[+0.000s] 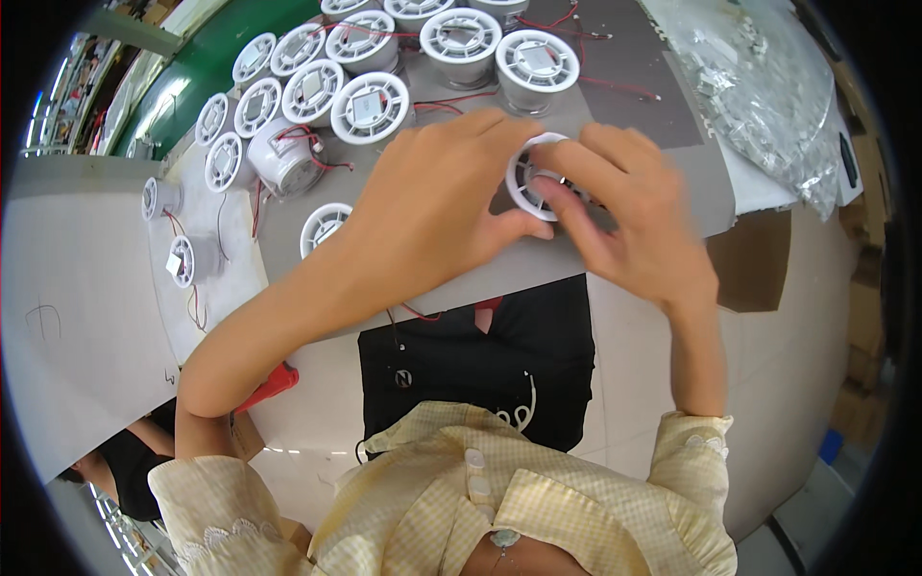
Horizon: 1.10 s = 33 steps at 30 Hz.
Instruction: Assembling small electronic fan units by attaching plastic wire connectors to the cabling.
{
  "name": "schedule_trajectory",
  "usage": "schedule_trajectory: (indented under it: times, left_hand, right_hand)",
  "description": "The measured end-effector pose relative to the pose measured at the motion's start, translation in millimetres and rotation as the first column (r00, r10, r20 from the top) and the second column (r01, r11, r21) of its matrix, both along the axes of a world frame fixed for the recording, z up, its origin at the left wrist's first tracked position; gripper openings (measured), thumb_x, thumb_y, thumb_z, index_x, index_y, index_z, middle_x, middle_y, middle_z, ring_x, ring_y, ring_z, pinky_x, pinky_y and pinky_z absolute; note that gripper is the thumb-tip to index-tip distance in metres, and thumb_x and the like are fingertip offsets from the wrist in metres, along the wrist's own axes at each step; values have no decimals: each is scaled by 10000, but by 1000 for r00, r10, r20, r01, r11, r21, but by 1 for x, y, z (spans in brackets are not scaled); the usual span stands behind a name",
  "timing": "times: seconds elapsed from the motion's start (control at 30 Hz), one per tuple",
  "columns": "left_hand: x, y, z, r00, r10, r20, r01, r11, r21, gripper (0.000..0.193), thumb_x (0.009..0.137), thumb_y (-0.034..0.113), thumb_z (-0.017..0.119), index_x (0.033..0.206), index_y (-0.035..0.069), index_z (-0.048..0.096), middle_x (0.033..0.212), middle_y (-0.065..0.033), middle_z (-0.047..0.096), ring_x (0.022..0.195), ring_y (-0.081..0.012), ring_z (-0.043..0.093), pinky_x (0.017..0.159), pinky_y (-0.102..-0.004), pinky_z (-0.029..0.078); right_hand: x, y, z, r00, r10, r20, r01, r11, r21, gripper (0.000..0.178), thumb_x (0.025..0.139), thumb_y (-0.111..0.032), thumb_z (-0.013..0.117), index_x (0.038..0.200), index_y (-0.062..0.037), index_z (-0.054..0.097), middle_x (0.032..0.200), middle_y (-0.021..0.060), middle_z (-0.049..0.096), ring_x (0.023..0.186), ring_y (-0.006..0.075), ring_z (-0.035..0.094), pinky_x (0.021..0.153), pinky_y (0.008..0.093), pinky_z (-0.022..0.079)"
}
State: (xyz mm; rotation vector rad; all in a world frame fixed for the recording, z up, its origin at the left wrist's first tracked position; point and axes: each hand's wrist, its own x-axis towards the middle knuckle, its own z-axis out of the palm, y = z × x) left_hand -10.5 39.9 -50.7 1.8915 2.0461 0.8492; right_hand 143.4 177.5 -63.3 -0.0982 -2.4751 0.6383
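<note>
A white round lamp-like housing (524, 200) with a spoked rim is tilted toward me near the table's front edge. My left hand (437, 187) wraps round its side, thumb below the rim and fingers over the top. Thumb and forefinger of my right hand (629, 211) are bent together at the housing's open middle; whatever lies between them is too small to make out. Just left of my left wrist, a similar housing (325, 227) is partly covered by my arm. Beyond my hands, another housing (536, 65) stands with a pale square piece in its middle.
Several more white housings (370, 108) with red and black wires crowd the table's far left. Clear plastic bags (759, 91) lie at the far right. A brown cardboard piece (754, 261) is beside the right table edge. Another person (130, 470) is at the lower left.
</note>
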Motion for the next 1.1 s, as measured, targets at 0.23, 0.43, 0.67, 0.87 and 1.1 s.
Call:
schedule_trajectory:
  times: [0.23, 0.43, 0.67, 0.87, 1.1]
  left_hand:
    - [1, 0, -9, 999, 32, -24, -30, 998, 52, 601, 628, 229, 869, 1166, 82, 645, 841, -63, 628, 700, -235, 610, 638, -358, 475]
    - [1, 0, -10, 998, 36, -52, -31, 996, 81, 614, 633, 242, 872, 1169, 53, 641, 869, -72, 640, 687, -231, 620, 643, -356, 486]
    - [0, -2, -11, 998, 39, -54, -33, 994, 108, 611, 633, 264, 873, 1156, 39, 651, 932, -94, 672, 667, -233, 622, 649, -348, 495]
    - [-3, -1, -10, 991, 109, -80, -94, 982, 163, 544, 651, 231, 862, 1115, 30, 661, 922, -100, 679, 642, -247, 618, 649, -354, 500]
    - [19, -36, 30, 863, 256, -435, -288, 958, -9, 726, 616, 175, 827, 1290, 78, 574, 1201, -76, 614, 1055, -300, 573, 826, -390, 517]
  right_hand:
    - [-9, -6, 4, 999, -33, 13, 34, 998, -58, 259, 767, -70, 783, 999, -85, 669, 758, 44, 557, 594, 172, 471, 516, 287, 379]
    - [-5, -12, 5, 992, -127, -2, 127, 991, -53, 201, 813, -37, 750, 998, -82, 684, 700, 17, 527, 559, 119, 451, 488, 253, 352]
    - [-2, -20, 14, 942, -144, 304, 242, 917, -317, 245, 798, -115, 782, 1025, -116, 690, 651, 38, 533, 533, 174, 511, 517, 316, 383]
    - [21, -37, -7, 942, -295, 162, 182, 851, 493, 480, 866, -210, 745, 1332, -182, 634, 652, -18, 548, 569, 131, 481, 632, 290, 347]
    - [48, -16, 6, 958, -178, 226, 282, 747, -603, 479, 962, -189, 597, 1410, -41, 517, 842, 18, 555, 686, 95, 460, 693, 220, 383]
